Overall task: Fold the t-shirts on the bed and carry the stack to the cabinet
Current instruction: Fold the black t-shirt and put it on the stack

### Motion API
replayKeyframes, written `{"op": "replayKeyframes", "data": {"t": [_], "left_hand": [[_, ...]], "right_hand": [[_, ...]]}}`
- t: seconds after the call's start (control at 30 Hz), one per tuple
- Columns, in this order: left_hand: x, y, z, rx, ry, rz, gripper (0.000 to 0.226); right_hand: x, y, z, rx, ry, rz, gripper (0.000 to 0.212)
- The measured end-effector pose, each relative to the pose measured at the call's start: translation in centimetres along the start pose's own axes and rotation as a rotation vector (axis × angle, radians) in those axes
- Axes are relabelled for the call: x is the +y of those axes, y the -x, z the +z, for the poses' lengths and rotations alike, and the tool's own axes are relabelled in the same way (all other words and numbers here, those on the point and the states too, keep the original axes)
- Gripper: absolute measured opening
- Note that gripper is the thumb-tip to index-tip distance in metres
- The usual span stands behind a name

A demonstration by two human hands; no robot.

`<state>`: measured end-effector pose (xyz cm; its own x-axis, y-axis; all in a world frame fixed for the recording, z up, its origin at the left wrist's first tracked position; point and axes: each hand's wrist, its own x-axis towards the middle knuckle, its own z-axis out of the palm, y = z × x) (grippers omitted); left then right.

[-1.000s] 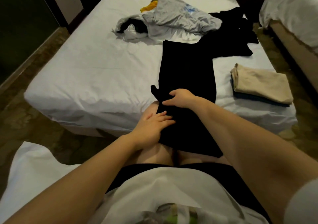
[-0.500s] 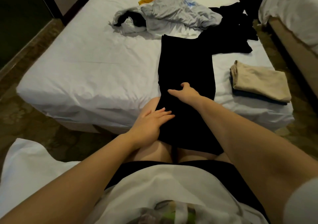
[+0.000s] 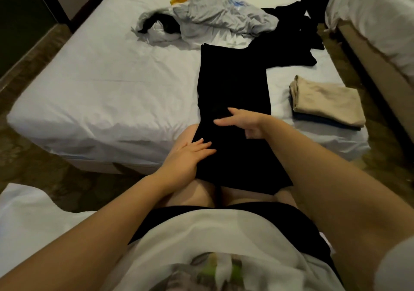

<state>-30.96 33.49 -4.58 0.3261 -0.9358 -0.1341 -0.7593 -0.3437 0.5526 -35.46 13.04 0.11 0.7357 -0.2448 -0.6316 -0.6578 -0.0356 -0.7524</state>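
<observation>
A black t-shirt (image 3: 233,93), folded into a long narrow strip, lies across the near edge of the bed (image 3: 107,84) and drapes onto the person's knees. The left hand (image 3: 186,156) rests flat and open on the strip's left border. The right hand (image 3: 244,122) is open, fingers spread, gripping nothing, on or just above the strip. A folded beige t-shirt (image 3: 327,100) tops a small stack near the bed's right edge. Unfolded grey clothes (image 3: 212,15) and black clothes (image 3: 295,31) lie toward the far edge.
</observation>
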Motion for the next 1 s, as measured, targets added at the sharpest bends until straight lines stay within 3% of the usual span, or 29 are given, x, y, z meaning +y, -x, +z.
{"op": "replayKeyframes", "data": {"t": [0.07, 0.2, 0.4, 0.47, 0.63, 0.87, 1.0], "left_hand": [[0.0, -0.2, -0.1, -0.013, -0.010, 0.007, 0.088], [1.0, -0.1, -0.3, -0.020, -0.023, -0.023, 0.077], [1.0, 0.2, -0.3, -0.015, -0.040, -0.031, 0.076], [1.1, 0.3, -0.4, -0.010, -0.040, -0.031, 0.078], [1.4, 0.5, -0.3, 0.009, -0.026, -0.030, 0.078], [0.6, 0.6, 0.0, 0.041, -0.002, 0.009, 0.079], [0.1, 0.5, 0.2, 0.058, 0.021, 0.028, 0.079]], "right_hand": [[0.3, 0.6, -0.8, 0.070, 0.137, -0.075, 0.073], [1.8, 1.3, -1.2, 0.290, 0.171, -0.294, 0.068], [2.6, 1.4, -0.7, 0.130, 0.257, -0.278, 0.082], [2.4, 1.7, -0.9, 0.129, 0.374, -0.328, 0.074], [2.4, 2.0, -0.2, 0.355, 0.459, -0.540, 0.048], [3.8, 1.5, -0.8, 0.252, 0.278, -0.432, 0.056], [4.7, 1.7, -2.4, 0.331, 0.417, -0.413, 0.048]]}}
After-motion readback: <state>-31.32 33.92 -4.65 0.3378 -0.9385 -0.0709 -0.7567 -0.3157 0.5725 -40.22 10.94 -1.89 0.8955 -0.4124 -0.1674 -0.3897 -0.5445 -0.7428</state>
